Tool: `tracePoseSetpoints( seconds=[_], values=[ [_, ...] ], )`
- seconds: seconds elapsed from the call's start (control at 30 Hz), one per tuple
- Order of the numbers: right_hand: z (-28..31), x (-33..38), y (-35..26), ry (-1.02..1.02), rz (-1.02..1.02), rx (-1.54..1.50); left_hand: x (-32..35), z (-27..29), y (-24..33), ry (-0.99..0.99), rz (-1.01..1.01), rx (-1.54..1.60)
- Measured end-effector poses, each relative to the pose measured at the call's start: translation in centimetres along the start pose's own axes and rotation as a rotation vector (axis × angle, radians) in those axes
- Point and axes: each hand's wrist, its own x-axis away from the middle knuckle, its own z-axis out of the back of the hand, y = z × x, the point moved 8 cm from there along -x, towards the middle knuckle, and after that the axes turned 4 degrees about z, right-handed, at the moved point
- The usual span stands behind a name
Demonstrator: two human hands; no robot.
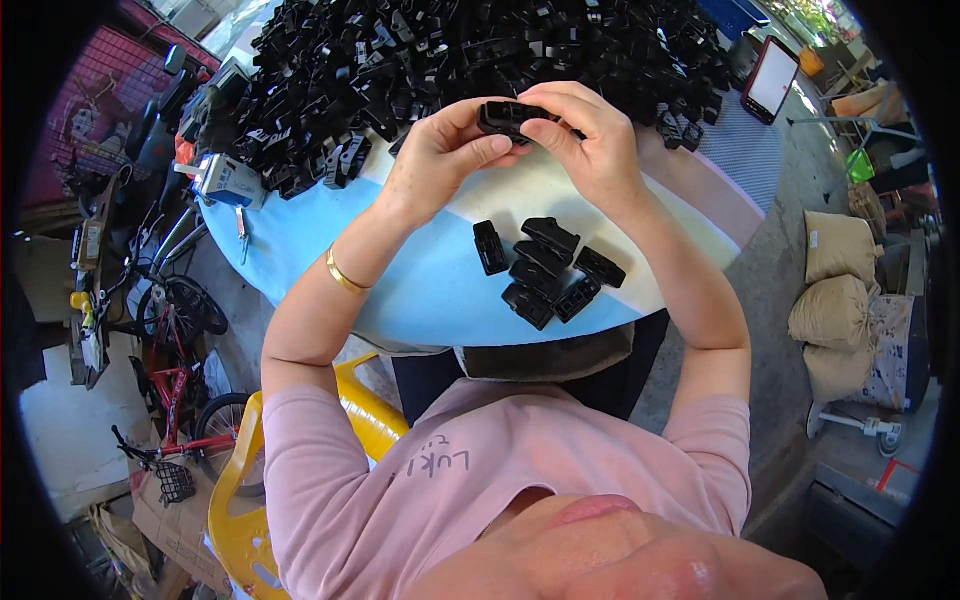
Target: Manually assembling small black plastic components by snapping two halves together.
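Between my two hands, above the table, is a small black plastic part (503, 117) with an open, frame-like shape. My left hand (450, 150) grips its left end with thumb and fingers. My right hand (585, 140) pinches its right end, the thumb lying across the front. Just beyond my hands spreads a large heap of similar black parts (400, 60). Nearer to me on the table lies a small group of several black parts (540, 262), touching or close together. One black part (489, 248) rests slightly apart at the group's left.
The round table's cloth (400, 290) is blue, cream and pink. A small blue-and-white carton (232, 182) and keys (242, 228) are at its left. A phone (770, 80) stands at the far right. Beyond are a yellow chair (375, 410), a red bicycle (175, 400) and stuffed sacks (835, 310).
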Motion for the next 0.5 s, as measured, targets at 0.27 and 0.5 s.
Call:
tracePoseSetpoints(
  seconds=[0.27,0.5],
  values=[
    [0.0,0.3,-1.9,0.057,0.172,0.255,0.3,-0.5,-0.7,-0.037,0.054,0.347],
    [-0.5,-0.1,-3.6,0.015,0.306,0.232,0.4,0.4,-0.6,0.008,0.064,0.284]
  ],
)
